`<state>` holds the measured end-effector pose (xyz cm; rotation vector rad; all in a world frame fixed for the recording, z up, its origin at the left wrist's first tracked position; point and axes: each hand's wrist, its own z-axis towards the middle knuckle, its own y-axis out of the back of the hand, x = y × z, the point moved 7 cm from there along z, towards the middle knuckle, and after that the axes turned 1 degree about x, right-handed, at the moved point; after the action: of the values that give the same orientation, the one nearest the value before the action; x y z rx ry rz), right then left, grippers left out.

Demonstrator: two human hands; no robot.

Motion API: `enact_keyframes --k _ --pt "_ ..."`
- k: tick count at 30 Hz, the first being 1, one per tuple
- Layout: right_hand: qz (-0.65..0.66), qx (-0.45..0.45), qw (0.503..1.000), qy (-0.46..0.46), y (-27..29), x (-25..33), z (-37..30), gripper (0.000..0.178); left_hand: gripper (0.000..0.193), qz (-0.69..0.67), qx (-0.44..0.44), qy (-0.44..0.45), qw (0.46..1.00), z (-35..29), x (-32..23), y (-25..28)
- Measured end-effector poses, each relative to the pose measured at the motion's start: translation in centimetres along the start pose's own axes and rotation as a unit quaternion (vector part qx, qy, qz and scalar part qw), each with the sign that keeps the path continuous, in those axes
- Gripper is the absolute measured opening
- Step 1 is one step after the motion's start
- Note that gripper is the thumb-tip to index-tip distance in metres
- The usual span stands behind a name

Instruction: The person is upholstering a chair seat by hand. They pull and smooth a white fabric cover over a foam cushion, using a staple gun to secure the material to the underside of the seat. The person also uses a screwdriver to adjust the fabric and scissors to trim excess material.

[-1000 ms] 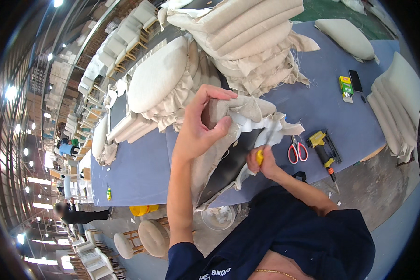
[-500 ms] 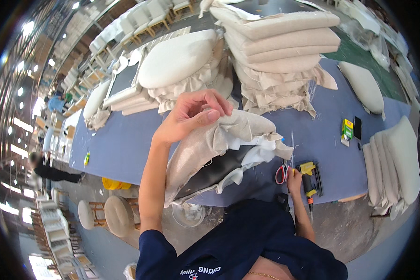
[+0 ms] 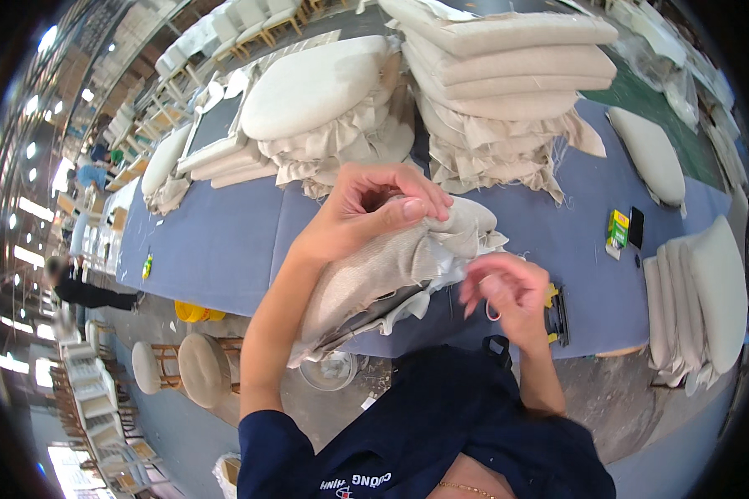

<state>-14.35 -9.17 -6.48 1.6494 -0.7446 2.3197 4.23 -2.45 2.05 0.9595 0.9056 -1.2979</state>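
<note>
Mid-frame, the left hand [image 3: 349, 223] grips the cushion [image 3: 359, 279] at its upper edge, while the right hand [image 3: 516, 301] — blurred, fingers loosely parted — hovers just beside it above the surface [image 3: 212, 229].

The cushion [image 3: 354, 270] I held wore matt beige cloth, visibly woven and slightly coarse, above soft white fabric [image 3: 406, 313]. My shirt [image 3: 441, 399] was matt navy cloth, my chain [image 3: 468, 489] glossy metal. The table [image 3: 204, 241] looked matt and smooth, the phone [image 3: 637, 226] glossy black, the small box [image 3: 617, 234] thin card, the bucket [image 3: 190, 312] yellow plastic.
</note>
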Motion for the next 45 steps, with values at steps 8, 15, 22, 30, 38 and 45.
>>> enact_keyframes --k 8,15,22,30,38,45 --pt "0.087 -0.035 0.994 -0.060 -4.9 2.0 0.7 0.031 0.024 0.008 0.003 0.032 0.999 1.3 0.2 -3.7" --pt "-0.033 0.004 0.999 0.014 -5.6 2.0 2.8 0.036 0.018 0.006 0.005 0.009 1.000 0.7 0.0 -1.0" --pt "-0.322 -0.209 0.869 0.312 -3.7 6.9 2.9 0.024 0.015 0.016 -0.011 -0.025 0.999 0.6 0.1 1.8" --pt "-0.401 -0.073 0.830 0.382 -5.4 5.9 5.0 0.027 0.016 0.008 -0.010 -0.030 0.999 0.1 -0.3 1.9" --pt "-0.305 -0.123 0.880 0.341 -4.5 5.1 4.0 0.023 0.015 0.022 0.044 -0.035 0.998 0.8 -0.3 0.6" --pt "-0.499 -0.070 0.818 0.278 -6.5 5.2 6.7 0.018 0.014 0.014 0.013 -0.033 0.999 1.7 0.7 2.5"
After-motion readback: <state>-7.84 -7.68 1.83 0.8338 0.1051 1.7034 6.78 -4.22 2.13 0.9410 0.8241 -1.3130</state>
